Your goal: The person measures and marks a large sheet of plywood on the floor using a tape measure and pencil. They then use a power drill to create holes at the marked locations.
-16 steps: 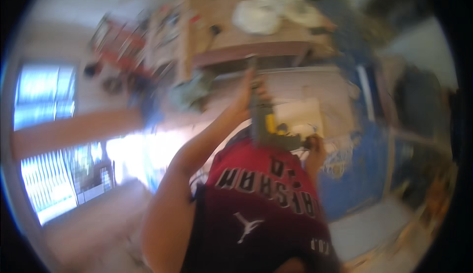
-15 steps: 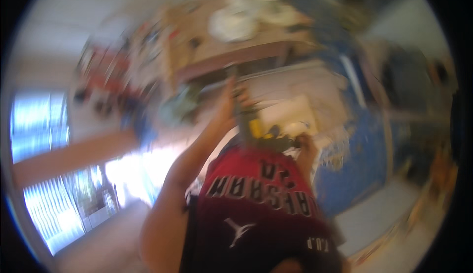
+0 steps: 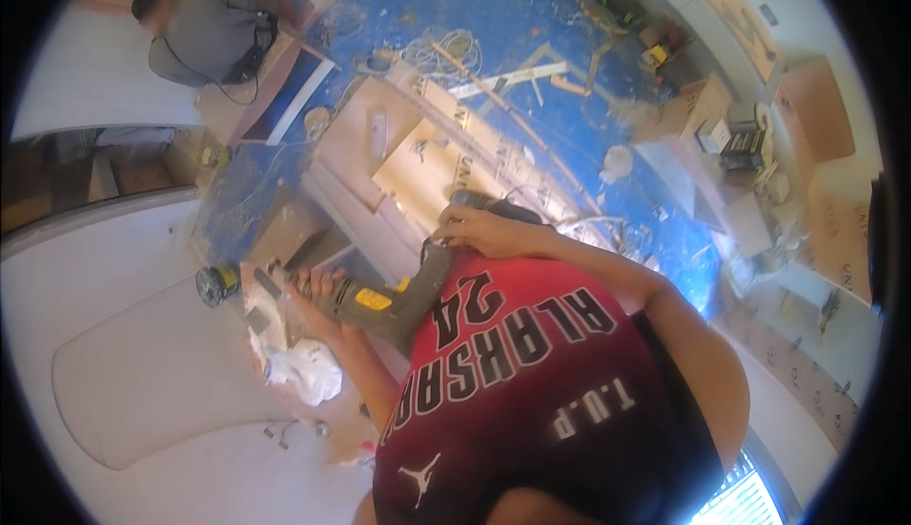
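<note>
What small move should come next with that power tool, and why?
Perhaps ease the power tool slightly away from the red shirt: it overlaps the cloth in this view, though contact is unclear. The left hand grips its narrow end, with the right hand at the other.

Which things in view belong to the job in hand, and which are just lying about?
In hand:
- grey-green power tool
- left hand, around one end
- right hand, at the other end

Lying about:
- pale coiled cable
- crumpled white plastic
- round black-and-yellow item
</note>
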A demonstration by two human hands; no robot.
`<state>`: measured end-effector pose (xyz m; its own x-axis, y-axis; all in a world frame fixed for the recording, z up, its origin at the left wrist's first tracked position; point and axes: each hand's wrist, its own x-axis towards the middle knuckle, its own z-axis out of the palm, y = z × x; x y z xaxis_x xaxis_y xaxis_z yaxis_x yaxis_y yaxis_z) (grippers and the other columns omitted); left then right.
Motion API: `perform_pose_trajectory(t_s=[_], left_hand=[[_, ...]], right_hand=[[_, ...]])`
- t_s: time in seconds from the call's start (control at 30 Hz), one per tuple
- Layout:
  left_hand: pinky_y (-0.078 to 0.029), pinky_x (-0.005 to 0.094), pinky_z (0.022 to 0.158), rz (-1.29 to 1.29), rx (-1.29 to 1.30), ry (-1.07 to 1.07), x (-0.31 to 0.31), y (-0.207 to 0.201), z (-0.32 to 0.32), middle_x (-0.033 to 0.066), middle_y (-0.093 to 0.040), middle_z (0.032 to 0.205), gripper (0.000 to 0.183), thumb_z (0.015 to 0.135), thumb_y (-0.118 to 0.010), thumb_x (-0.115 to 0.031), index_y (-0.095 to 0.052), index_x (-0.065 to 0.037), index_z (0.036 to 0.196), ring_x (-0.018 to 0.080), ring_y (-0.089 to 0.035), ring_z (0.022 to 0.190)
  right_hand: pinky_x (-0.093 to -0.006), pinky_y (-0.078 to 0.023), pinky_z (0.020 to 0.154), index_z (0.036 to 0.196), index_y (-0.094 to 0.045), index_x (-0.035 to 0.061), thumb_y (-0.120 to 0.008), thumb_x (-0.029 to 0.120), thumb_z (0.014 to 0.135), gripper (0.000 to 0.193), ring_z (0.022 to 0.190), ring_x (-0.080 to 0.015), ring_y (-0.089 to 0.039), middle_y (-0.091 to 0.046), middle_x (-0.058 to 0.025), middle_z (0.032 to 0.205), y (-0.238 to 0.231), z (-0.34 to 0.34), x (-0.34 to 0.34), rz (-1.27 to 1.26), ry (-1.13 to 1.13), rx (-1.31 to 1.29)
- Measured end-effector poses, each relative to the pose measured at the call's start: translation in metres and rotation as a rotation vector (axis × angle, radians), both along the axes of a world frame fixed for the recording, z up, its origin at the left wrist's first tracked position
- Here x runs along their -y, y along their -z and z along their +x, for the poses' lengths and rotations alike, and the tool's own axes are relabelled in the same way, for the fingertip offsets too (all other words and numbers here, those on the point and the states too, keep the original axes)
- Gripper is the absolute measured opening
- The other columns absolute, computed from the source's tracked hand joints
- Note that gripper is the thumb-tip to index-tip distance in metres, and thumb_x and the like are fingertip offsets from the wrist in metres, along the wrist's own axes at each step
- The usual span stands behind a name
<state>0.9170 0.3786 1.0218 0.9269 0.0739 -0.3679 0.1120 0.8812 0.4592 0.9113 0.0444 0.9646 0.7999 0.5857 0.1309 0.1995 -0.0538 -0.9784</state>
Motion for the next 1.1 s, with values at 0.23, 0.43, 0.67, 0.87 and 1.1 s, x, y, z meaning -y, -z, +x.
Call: perform_pose_trajectory(t_s=[0.23, 0.43, 0.67, 0.87, 1.1], left_hand=[[-0.048, 0.0349, 0.077, 0.026, -0.047, 0.220, -0.004, -0.021, 0.000, -0.0040, -0.046, 0.070, 0.029, 0.107, -0.047, -0.041, -0.052, -0.013, 0.100, 0.0097, -0.047, 0.062], [-0.055, 0.0364, 0.076, 0.488, -0.197, 0.290, -0.002, 0.017, 0.008, 0.0018, -0.057, 0.086, 0.026, 0.107, -0.048, -0.033, -0.053, -0.009, 0.116, 0.0124, -0.058, 0.074], [-0.054, 0.0370, 0.076, 0.516, -0.162, 0.456, 0.036, 0.050, 0.019, 0.0015, -0.057, 0.085, 0.027, 0.106, -0.047, -0.037, -0.053, -0.011, 0.110, 0.0136, -0.058, 0.074], [-0.053, 0.0374, 0.076, 0.512, -0.144, 0.447, 0.036, 0.054, 0.028, 0.0014, -0.057, 0.084, 0.029, 0.105, -0.046, -0.040, -0.053, -0.012, 0.106, 0.0145, -0.058, 0.075], [-0.053, 0.0380, 0.075, 0.505, -0.182, 0.391, 0.030, 0.059, 0.025, 0.0011, -0.057, 0.084, 0.032, 0.104, -0.046, -0.044, -0.053, -0.013, 0.100, 0.0156, -0.058, 0.076]], right_hand=[[-0.0330, -0.050, 0.095, 0.129, -0.066, 0.0051, -0.061, 0.008, 0.097, 0.033, 0.109, -0.0227, -0.064, -0.067, -0.0129, 0.123, -0.011, -0.058, -0.002, 0.145, 0.005, -0.400], [-0.0307, -0.054, 0.087, 0.119, -0.073, 0.0044, -0.072, 0.009, 0.088, 0.031, 0.100, -0.0195, -0.071, -0.075, -0.0124, 0.113, -0.013, -0.085, 0.007, 0.276, 0.141, -0.248], [-0.0312, -0.057, 0.073, 0.115, -0.074, 0.0022, -0.065, 0.005, 0.092, 0.024, 0.085, -0.0162, -0.073, -0.076, -0.0129, 0.095, -0.024, -0.111, 0.017, 0.026, 0.335, -0.299], [-0.0362, -0.054, 0.084, 0.118, -0.069, -0.0014, -0.069, 0.014, 0.091, 0.031, 0.097, -0.0270, -0.070, -0.072, -0.0173, 0.107, -0.013, -0.098, 0.000, -0.116, 0.399, 0.078], [-0.0460, -0.047, 0.095, 0.135, -0.059, 0.0035, -0.081, 0.036, 0.080, 0.068, 0.106, -0.0331, -0.066, -0.070, -0.0177, 0.114, -0.018, -0.061, -0.016, -0.227, 0.250, 0.375]])
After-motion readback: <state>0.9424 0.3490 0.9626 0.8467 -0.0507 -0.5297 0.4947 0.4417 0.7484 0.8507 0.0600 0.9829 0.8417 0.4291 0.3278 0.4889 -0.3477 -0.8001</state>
